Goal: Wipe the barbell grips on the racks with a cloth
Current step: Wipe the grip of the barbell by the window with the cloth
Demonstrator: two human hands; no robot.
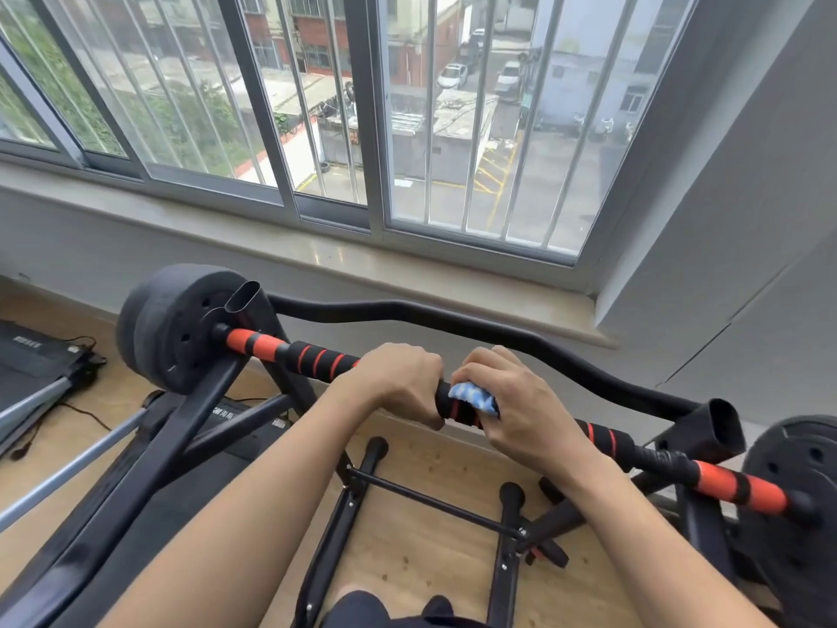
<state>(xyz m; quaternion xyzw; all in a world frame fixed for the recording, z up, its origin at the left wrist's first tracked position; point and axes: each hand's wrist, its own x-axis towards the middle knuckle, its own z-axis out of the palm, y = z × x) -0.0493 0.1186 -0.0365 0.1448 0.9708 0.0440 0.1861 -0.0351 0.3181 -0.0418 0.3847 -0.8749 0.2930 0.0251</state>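
Observation:
A barbell [317,358] with black foam grips striped in red lies across a black rack, sloping from upper left to lower right. My left hand [398,383] is closed around the bar near its middle. Just to the right, my right hand [512,401] presses a blue-and-white cloth [475,397] onto the grip; most of the cloth is hidden under the fingers. A short stretch of grip [459,412] shows between the two hands.
Black weight plates sit on both bar ends, left [181,326] and right [797,500]. A curved black rack bar [453,321] runs behind the barbell. The window sill [344,260] lies beyond. A treadmill [40,355] stands at left on the wooden floor [416,537].

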